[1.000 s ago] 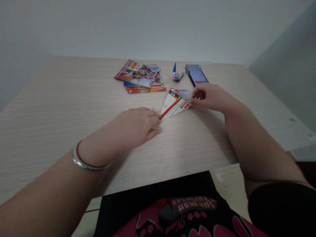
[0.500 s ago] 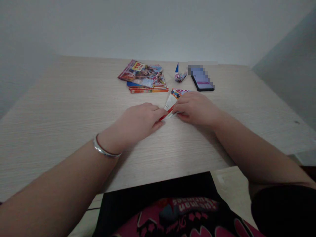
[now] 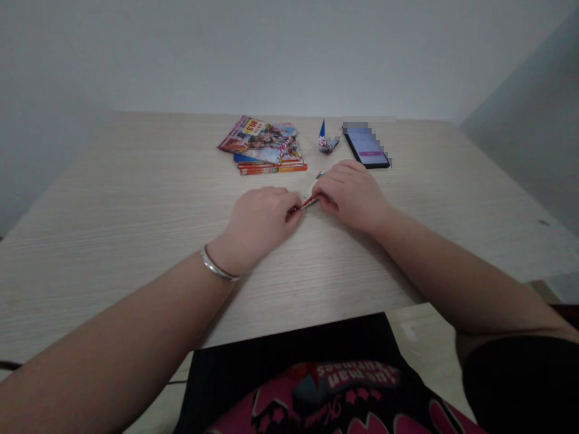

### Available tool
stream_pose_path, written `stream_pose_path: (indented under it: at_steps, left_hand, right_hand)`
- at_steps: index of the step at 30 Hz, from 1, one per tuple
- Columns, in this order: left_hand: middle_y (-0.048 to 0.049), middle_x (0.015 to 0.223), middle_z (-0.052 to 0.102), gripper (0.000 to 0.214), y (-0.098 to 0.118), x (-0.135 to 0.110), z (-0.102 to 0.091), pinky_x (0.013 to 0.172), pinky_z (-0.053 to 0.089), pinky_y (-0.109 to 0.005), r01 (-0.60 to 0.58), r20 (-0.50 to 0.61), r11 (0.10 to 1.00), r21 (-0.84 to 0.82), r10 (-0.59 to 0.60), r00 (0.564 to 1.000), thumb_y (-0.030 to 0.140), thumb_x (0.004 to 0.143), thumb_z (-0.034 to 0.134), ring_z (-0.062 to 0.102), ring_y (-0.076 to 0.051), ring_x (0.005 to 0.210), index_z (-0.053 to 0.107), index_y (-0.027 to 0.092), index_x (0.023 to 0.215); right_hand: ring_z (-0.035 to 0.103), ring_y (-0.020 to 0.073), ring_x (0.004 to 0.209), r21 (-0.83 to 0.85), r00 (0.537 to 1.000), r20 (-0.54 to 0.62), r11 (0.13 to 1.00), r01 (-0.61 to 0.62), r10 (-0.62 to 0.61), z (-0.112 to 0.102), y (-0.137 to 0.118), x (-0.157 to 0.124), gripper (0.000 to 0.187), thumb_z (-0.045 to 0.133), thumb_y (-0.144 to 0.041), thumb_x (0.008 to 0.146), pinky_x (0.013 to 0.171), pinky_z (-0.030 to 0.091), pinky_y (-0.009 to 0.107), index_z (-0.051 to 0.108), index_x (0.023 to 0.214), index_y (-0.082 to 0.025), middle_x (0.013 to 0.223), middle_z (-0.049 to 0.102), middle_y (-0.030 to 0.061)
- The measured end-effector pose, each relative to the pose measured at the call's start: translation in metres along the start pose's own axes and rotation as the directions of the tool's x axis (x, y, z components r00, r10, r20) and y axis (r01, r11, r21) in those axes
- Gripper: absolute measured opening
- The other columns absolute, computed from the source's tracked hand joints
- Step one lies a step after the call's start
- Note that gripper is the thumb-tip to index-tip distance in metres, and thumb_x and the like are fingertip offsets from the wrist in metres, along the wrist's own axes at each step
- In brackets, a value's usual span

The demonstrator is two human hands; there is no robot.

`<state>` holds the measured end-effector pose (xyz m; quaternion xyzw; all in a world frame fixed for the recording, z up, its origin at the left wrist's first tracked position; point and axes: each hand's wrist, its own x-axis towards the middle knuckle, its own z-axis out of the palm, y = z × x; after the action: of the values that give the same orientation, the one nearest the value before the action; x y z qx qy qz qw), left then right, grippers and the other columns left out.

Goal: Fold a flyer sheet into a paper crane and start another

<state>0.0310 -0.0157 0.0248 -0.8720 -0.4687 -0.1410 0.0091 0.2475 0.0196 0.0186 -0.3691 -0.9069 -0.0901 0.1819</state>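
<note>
A folded piece of printed paper, white with red edges, lies on the light wooden table. Only a small sliver of it shows between my hands. My left hand, with a silver bangle at the wrist, pinches its near tip with closed fingers. My right hand lies over most of the paper, fingers curled and pressed down on it. The two hands nearly touch.
A stack of colourful printed sheets lies further back on the table. Beside it stand a small folded paper figure and a dark phone. A grey wall runs behind the table; the table's near edge is by my lap.
My right hand slid leftward over the folded paper, covering almost all of it and closing the gap to my left hand. The view shifted slightly.
</note>
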Motion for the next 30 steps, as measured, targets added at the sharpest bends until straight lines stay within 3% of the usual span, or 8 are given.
stream_pose_path:
  at_steps: [3,7,14,22,30]
  left_hand:
    - [-0.0081,0.084,0.073,0.020,-0.001,0.000,0.002,0.065,0.044,-0.034,0.025,-0.117,0.997,-0.079,-0.035,0.992,0.028,0.094,0.057,0.065,-0.022,0.075,0.073,0.018,0.086]
    - [-0.0071,0.086,0.071,0.017,-0.004,0.001,0.005,0.069,0.045,-0.034,-0.045,-0.221,0.980,-0.193,0.001,0.975,0.026,0.093,0.057,0.063,-0.021,0.076,0.071,0.018,0.087]
    - [-0.0029,0.074,0.064,0.018,-0.006,0.001,0.004,0.070,0.044,-0.034,-0.143,-0.311,0.965,-0.219,0.069,0.948,0.026,0.092,0.059,0.060,-0.019,0.072,0.062,0.020,0.075]
    - [-0.0012,0.076,0.066,0.015,-0.025,-0.001,-0.006,0.072,0.048,-0.031,-0.129,-0.323,0.971,-0.201,0.059,0.945,0.023,0.089,0.058,0.064,-0.018,0.077,0.059,0.022,0.075]
    - [-0.0006,0.079,0.067,0.014,-0.035,0.000,-0.009,0.080,0.051,-0.032,-0.133,-0.306,0.958,-0.253,0.052,0.951,0.020,0.088,0.059,0.064,-0.018,0.082,0.059,0.022,0.074]
  right_hand:
    - [0.065,0.0247,0.093,0.067,0.996,-0.035,0.995,-0.079,0.082,-0.003,-0.008,0.000,0.015,0.057,-0.021,0.088,0.098,0.038,0.042,0.072,0.091,-0.021,0.092,0.077,0.0056]
    - [0.065,0.0238,0.090,0.152,0.985,-0.061,0.977,-0.151,0.161,-0.007,-0.020,0.001,0.013,0.057,-0.023,0.086,0.097,0.037,0.042,0.070,0.090,-0.022,0.089,0.076,0.0030]
    - [0.064,0.0228,0.086,0.222,0.979,-0.078,0.961,-0.167,0.188,-0.010,-0.032,0.003,0.009,0.059,-0.023,0.083,0.091,0.037,0.040,0.068,0.084,-0.022,0.084,0.074,0.0016]
    - [0.064,0.0230,0.083,0.281,0.967,-0.143,0.946,-0.163,0.209,-0.015,-0.006,-0.001,0.009,0.062,-0.017,0.077,0.083,0.041,0.040,0.067,0.080,-0.023,0.083,0.073,0.0023]
    - [0.065,0.0207,0.080,0.335,0.954,-0.099,0.912,-0.236,0.284,-0.020,0.022,-0.006,0.011,0.060,-0.015,0.072,0.079,0.049,0.036,0.066,0.077,-0.023,0.084,0.073,0.0029]
